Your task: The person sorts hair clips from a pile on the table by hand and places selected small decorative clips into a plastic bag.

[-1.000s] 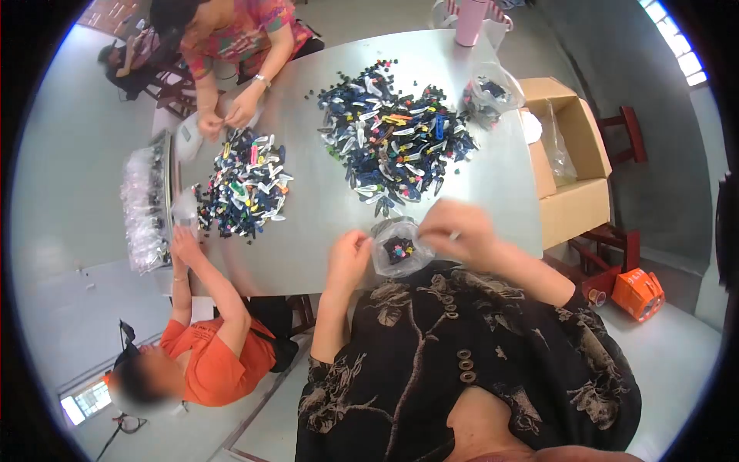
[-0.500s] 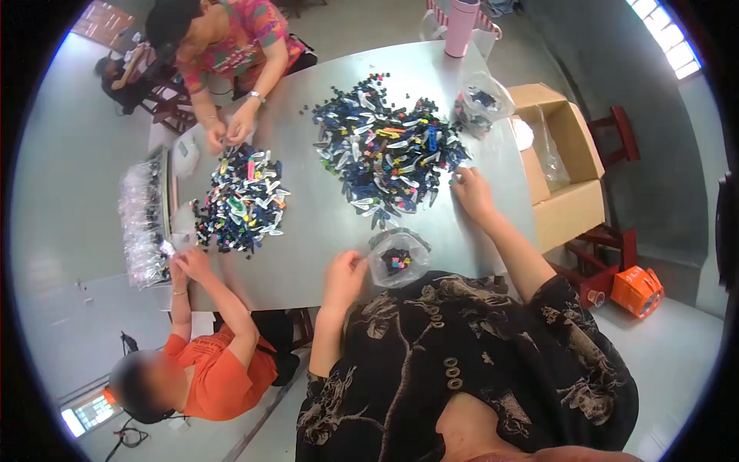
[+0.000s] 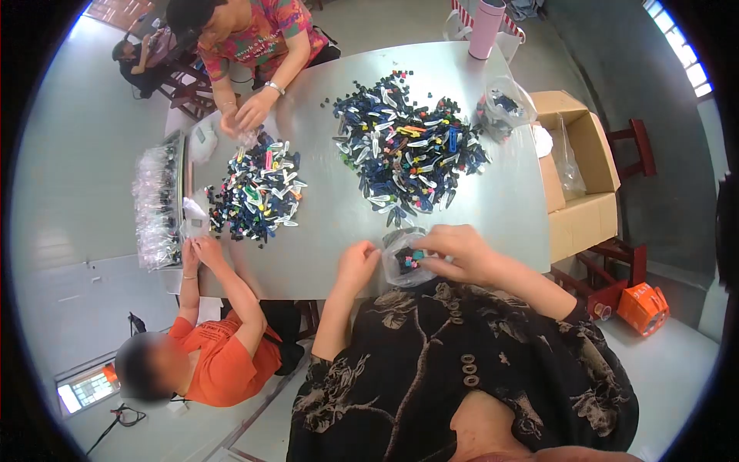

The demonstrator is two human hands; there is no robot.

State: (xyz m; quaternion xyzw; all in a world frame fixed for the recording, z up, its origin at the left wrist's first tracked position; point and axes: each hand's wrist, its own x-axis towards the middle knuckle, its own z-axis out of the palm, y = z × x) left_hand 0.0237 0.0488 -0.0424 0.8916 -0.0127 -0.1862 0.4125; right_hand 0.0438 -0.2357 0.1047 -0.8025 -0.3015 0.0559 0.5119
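A clear plastic bag [image 3: 398, 271] stands near the table edge in front of me, mouth up, with small dark and coloured hair clips inside. My left hand [image 3: 359, 266] grips the bag's left rim between thumb and fingers. Over the bag's mouth, my right hand [image 3: 459, 254] reaches in from the right with its fingers pinched. A small teal hair clip [image 3: 418, 255] shows at those fingertips. Beyond the bag lies a large pile of mixed hair clips [image 3: 412, 146], long snap clips among small black ones.
Two co-workers sit at the table [image 3: 323, 262], their hands by a second clip pile [image 3: 260, 189]. At the right are another filled bag [image 3: 504, 108], a pink tumbler [image 3: 486, 31] and an open cardboard box [image 3: 581, 215]. A tray of packed bags [image 3: 158, 204] lines the left.
My right hand has moved from the large pile's right edge to the bag's mouth. My left hand stays at the bag. The whole view has shifted slightly.
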